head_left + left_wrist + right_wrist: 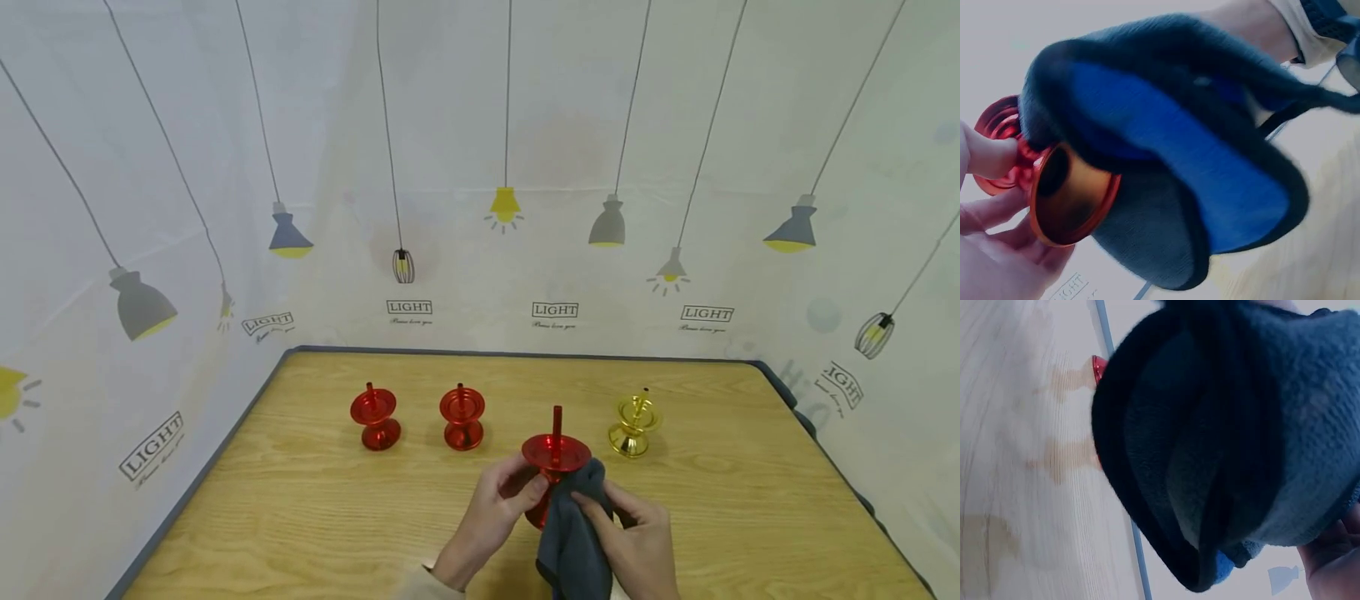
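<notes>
My left hand (491,508) grips a red metal candle holder (557,454) by its stem, raised over the table, its dish and spike upward. Its hollow base (1075,197) faces the left wrist camera. In my right hand (637,533) is a bunched dark grey cloth (573,533), pinched between thumb and fingers and laid against the right side of the holder, below the dish. Blue lining (1179,144) shows on the cloth's inner side in the left wrist view. The cloth (1210,437) fills most of the right wrist view and hides what lies behind it.
Two red candle holders, a left one (381,433) and a nearer-centre one (463,435), stand upright at the back left. A gold candle holder (630,442) stands back right. The wooden table (337,517) meets a white printed curtain (465,275) behind and at both sides.
</notes>
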A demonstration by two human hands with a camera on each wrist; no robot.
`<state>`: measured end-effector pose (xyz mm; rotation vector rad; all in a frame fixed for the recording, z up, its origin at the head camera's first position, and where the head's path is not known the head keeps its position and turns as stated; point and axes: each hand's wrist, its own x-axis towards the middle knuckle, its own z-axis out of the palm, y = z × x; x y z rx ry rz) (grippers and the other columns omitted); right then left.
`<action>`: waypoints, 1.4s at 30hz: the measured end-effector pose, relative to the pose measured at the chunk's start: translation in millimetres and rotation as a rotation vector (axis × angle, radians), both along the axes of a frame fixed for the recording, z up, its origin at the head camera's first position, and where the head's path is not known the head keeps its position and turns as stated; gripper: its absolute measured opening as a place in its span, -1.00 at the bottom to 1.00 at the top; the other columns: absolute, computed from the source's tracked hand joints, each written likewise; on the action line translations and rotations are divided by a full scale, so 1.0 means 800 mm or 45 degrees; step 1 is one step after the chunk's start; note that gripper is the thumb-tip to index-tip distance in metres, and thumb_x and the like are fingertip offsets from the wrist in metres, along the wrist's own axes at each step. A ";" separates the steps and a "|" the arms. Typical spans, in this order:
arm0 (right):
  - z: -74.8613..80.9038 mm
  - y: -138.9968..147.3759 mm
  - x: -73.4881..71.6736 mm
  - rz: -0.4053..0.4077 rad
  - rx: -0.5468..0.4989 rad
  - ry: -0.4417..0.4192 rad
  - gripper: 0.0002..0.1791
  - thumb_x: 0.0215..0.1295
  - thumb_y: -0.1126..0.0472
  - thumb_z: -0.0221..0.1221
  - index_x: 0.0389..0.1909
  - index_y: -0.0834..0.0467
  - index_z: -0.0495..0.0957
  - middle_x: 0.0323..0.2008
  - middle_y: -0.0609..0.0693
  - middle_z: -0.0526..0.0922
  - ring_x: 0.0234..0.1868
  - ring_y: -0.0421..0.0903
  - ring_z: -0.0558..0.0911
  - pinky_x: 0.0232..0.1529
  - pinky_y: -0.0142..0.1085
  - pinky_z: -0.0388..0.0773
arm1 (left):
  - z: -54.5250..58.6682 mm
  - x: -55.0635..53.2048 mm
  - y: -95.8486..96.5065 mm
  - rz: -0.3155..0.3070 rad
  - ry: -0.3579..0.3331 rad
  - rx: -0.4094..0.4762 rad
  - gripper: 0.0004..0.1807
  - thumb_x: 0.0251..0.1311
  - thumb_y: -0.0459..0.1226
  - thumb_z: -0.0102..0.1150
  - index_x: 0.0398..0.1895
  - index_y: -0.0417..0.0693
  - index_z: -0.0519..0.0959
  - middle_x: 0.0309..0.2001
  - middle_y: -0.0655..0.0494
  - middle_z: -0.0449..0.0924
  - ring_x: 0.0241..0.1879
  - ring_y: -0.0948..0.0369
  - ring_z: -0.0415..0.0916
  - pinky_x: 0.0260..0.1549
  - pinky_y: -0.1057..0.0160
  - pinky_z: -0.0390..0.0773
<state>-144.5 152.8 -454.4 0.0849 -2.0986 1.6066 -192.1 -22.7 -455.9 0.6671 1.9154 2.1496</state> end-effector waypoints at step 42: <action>0.002 -0.007 0.008 -0.049 -0.101 0.048 -0.70 -0.01 0.54 0.45 -0.19 0.34 0.76 -0.45 -0.27 0.77 -0.51 -0.32 0.71 -0.42 -0.51 0.61 | -0.002 -0.004 -0.009 -0.170 -0.264 0.158 -0.45 0.53 -0.10 0.03 0.35 -0.35 0.43 0.13 0.11 0.61 0.09 0.26 0.54 0.12 0.28 0.55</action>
